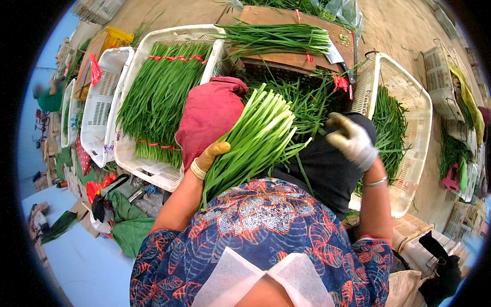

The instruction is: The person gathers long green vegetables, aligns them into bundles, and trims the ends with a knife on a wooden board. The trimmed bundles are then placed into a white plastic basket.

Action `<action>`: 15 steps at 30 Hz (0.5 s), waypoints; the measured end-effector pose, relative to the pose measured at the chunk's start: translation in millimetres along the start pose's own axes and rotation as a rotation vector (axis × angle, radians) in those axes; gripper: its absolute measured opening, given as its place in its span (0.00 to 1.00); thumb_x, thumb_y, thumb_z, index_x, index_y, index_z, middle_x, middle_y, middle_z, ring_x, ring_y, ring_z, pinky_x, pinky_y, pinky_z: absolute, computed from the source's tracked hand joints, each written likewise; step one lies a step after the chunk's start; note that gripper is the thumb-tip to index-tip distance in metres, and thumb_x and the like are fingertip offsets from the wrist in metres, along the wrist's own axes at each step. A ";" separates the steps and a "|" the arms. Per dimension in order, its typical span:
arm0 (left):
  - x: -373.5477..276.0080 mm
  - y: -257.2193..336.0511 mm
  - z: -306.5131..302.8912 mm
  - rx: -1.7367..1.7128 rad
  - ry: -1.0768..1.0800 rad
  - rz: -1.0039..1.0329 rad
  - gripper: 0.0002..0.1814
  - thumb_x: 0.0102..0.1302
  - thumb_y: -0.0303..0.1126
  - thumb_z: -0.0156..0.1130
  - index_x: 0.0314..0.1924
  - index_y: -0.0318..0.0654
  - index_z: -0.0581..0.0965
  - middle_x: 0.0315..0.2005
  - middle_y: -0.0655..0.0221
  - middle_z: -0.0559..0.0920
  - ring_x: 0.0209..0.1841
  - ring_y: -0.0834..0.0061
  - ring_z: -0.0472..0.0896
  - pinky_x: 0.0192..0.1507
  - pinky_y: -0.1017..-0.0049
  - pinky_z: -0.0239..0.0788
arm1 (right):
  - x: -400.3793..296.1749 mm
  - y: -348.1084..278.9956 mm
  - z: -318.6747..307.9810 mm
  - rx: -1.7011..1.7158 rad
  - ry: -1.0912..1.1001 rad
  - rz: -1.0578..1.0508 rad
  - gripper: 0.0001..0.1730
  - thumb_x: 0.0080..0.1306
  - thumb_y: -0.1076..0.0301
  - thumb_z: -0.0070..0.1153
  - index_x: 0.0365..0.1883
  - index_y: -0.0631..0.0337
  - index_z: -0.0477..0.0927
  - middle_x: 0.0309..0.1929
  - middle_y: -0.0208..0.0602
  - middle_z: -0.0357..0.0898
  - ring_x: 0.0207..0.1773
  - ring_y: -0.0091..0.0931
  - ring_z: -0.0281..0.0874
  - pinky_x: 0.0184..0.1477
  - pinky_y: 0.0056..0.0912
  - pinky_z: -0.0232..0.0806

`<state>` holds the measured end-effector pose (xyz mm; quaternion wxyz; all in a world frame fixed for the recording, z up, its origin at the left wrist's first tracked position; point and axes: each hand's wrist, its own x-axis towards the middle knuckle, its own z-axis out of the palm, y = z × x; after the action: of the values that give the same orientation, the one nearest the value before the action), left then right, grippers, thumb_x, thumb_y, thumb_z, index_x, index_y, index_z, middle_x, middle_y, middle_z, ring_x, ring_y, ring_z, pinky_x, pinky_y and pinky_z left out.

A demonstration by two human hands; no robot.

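Note:
My left hand (211, 155), in a tan glove, is closed around a large bunch of garlic chives (255, 134) lying across my lap, pale stem ends pointing up and right. My right hand (351, 138), in a white and tan glove, is blurred over my dark-clad right knee; whether its fingers hold anything is unclear. Loose green leaves (307, 99) lie between my knees. Beyond, another bundle of chives (280, 38) rests on a wooden board (264, 15), beside a black-handled knife (341, 61). Red ties (340, 82) hang at the board's near right corner.
At left, a white plastic crate (149, 174) holds chives bound with red ties, next to another white crate (100, 103). A white crate (416, 153) with loose chives stands at right. Green cloth (132, 234) and bags lie at lower left. A person in green (51, 99) is far left.

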<state>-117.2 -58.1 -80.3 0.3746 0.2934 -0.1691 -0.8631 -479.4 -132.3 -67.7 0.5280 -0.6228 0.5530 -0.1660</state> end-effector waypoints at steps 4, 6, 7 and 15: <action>2.6 1.0 -14.1 0.075 -0.014 -0.052 0.47 0.57 0.46 0.64 0.71 0.36 0.54 0.64 0.58 0.68 0.63 0.64 0.71 0.66 0.63 0.61 | -1.0 14.0 81.9 0.760 -0.157 0.026 0.53 0.60 0.67 0.63 0.74 0.63 0.41 0.65 0.51 0.64 0.63 0.33 0.67 0.62 0.34 0.62; 3.4 5.6 -11.8 0.157 -0.003 -0.050 0.48 0.56 0.44 0.67 0.71 0.36 0.55 0.64 0.60 0.68 0.63 0.67 0.70 0.65 0.65 0.61 | 9.4 2.3 105.3 0.964 -0.101 -0.044 0.56 0.58 0.67 0.64 0.74 0.64 0.38 0.66 0.52 0.62 0.64 0.35 0.66 0.63 0.35 0.62; 4.2 11.3 -1.7 0.210 0.009 -0.033 0.48 0.55 0.42 0.70 0.71 0.36 0.55 0.63 0.61 0.69 0.62 0.68 0.70 0.64 0.67 0.62 | 17.3 -5.4 111.5 1.041 -0.056 -0.096 0.58 0.57 0.68 0.65 0.74 0.65 0.37 0.66 0.53 0.62 0.64 0.35 0.65 0.63 0.35 0.61; 1.7 25.6 12.9 0.408 0.122 0.041 0.45 0.56 0.35 0.69 0.70 0.35 0.58 0.60 0.65 0.72 0.62 0.73 0.69 0.64 0.71 0.60 | 56.8 -51.0 136.5 1.051 0.169 -0.225 0.48 0.53 0.81 0.64 0.70 0.64 0.54 0.59 0.40 0.71 0.56 0.30 0.73 0.58 0.33 0.68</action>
<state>-112.3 -75.5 -57.8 0.3343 0.4113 -0.3233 -0.7839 -326.4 -125.3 -99.1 0.7009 -0.3149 0.3661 -0.5250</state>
